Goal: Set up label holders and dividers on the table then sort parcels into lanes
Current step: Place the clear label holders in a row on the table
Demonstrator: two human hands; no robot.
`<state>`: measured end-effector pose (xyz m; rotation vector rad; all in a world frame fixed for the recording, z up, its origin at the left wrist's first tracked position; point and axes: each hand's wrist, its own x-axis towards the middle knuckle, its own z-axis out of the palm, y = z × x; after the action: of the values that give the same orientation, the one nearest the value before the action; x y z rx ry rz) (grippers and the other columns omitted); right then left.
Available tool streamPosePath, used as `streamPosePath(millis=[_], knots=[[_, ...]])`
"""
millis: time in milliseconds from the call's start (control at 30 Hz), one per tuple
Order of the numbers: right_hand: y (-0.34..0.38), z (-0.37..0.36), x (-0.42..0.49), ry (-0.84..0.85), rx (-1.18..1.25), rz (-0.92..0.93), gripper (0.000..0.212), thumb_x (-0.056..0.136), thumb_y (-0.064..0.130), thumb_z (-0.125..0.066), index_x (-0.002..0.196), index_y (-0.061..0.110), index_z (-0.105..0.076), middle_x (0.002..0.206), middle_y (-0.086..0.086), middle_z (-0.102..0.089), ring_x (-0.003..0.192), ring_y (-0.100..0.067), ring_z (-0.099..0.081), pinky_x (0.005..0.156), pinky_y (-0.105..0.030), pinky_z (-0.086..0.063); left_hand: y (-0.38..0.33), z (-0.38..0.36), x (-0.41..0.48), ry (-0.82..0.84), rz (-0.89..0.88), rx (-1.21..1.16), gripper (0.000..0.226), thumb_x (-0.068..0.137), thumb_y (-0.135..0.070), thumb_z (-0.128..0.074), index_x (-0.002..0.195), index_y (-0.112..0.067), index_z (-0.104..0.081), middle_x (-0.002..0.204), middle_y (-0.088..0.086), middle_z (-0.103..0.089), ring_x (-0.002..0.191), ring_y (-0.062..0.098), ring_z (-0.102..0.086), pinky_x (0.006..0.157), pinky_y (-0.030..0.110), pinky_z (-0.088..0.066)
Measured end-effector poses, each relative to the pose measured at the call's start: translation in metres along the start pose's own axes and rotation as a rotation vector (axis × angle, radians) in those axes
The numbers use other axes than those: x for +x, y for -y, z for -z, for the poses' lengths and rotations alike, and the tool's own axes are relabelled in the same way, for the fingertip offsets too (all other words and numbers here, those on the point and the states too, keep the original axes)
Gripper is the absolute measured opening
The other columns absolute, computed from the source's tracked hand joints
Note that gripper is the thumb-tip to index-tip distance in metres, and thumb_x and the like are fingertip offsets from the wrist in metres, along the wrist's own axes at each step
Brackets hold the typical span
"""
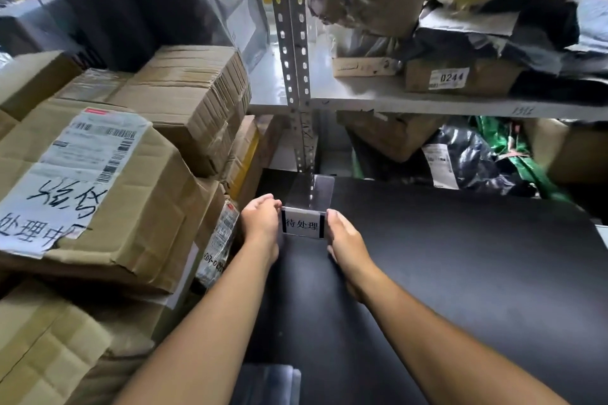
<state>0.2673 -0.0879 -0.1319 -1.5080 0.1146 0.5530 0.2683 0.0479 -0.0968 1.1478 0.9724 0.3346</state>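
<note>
We hold the clear plastic label holder with a white card [303, 224] in the middle of the frame, standing on the black bench [460, 273]. Our left hand [261, 223] and right hand [345, 237] each keep a narrow grip on one side edge. It looks light, stiff and slippery.

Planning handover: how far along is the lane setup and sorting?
Done: nothing finished yet. In hand: left hand and right hand hold a label holder on the black table. Still to do: no dividers show, and the cardboard parcels beside the table sit unsorted.
</note>
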Motion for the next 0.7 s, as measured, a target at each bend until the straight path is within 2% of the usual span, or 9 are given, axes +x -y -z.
streamPosePath(millis=[67,167,267,433,500,567,633,700], knots=[[-0.001,-0.001,0.003,0.000,0.000,-0.002,0.031,0.107,0.039,-0.038,0.103,0.025,-0.065,0.108,0.009,-0.070,0.096,-0.001,-0.060,0.080,-0.017,-0.043,0.001,0.002,0.004,-0.025,-0.017,0.028,0.023,0.092,0.004,-0.049,0.106,-0.009,-0.061,0.083,0.006,-0.062,0.072,0.016,-0.057,0.061,0.022,-0.047],[0.003,-0.005,0.001,0.001,-0.006,-0.010,0.027,0.107,0.037,-0.039,0.097,0.030,-0.064,0.102,0.020,-0.067,0.094,0.005,-0.058,0.082,-0.017,-0.042,0.001,0.006,0.005,-0.045,-0.027,0.056,0.021,0.092,0.002,-0.049,0.103,-0.011,-0.061,0.087,0.006,-0.063,0.072,0.015,-0.057,0.058,0.022,-0.044],[0.005,-0.010,-0.002,0.002,-0.020,-0.009,0.024,0.106,0.040,-0.042,0.110,0.032,-0.064,0.113,0.017,-0.067,0.106,0.000,-0.059,0.091,-0.021,-0.041,-0.001,0.009,0.006,-0.044,-0.039,0.069,0.021,0.093,0.001,-0.049,0.104,-0.012,-0.062,0.090,0.005,-0.062,0.076,0.017,-0.058,0.058,0.022,-0.043],[0.007,-0.015,-0.007,-0.024,-0.041,-0.009,0.038,0.104,0.042,-0.045,0.132,0.022,-0.061,0.127,0.009,-0.065,0.117,-0.008,-0.058,0.107,-0.029,-0.041,0.000,0.012,0.001,-0.033,-0.044,0.120,0.020,0.096,-0.005,-0.051,0.110,-0.014,-0.063,0.102,0.006,-0.065,0.078,0.011,-0.058,0.058,0.022,-0.042],[0.008,-0.015,-0.009,-0.033,-0.044,-0.009,0.035,0.104,0.040,-0.045,0.129,0.020,-0.061,0.123,0.011,-0.065,0.106,-0.004,-0.057,0.103,-0.027,-0.041,-0.001,0.014,-0.004,-0.020,-0.054,0.146,0.022,0.097,-0.007,-0.052,0.114,-0.014,-0.064,0.106,0.007,-0.065,0.076,0.010,-0.057,0.057,0.021,-0.041],[0.014,-0.014,-0.016,-0.051,-0.044,0.005,0.029,0.105,0.035,-0.045,0.127,0.022,-0.059,0.108,0.018,-0.062,0.094,-0.001,-0.054,0.098,-0.026,-0.041,-0.004,0.016,-0.008,0.011,-0.072,0.199,0.024,0.097,-0.009,-0.052,0.117,-0.015,-0.064,0.104,0.006,-0.063,0.073,0.009,-0.054,0.055,0.020,-0.041],[0.016,-0.008,-0.023,-0.071,-0.056,0.012,0.035,0.106,0.032,-0.045,0.137,0.019,-0.054,0.108,0.023,-0.056,0.106,-0.003,-0.052,0.105,-0.026,-0.038,-0.005,0.019,-0.014,0.050,-0.100,0.272,0.024,0.097,-0.011,-0.052,0.118,-0.017,-0.063,0.103,0.007,-0.064,0.074,0.012,-0.054,0.057,0.021,-0.043],[0.018,0.000,-0.033,-0.083,-0.135,0.018,0.040,0.106,0.032,-0.046,0.140,0.013,-0.053,0.117,0.017,-0.053,0.115,-0.004,-0.047,0.104,-0.021,-0.034,-0.006,0.024,-0.022,0.076,-0.140,0.364,0.027,0.097,-0.012,-0.052,0.121,-0.017,-0.063,0.112,0.008,-0.066,0.088,0.018,-0.060,0.064,0.024,-0.047]])
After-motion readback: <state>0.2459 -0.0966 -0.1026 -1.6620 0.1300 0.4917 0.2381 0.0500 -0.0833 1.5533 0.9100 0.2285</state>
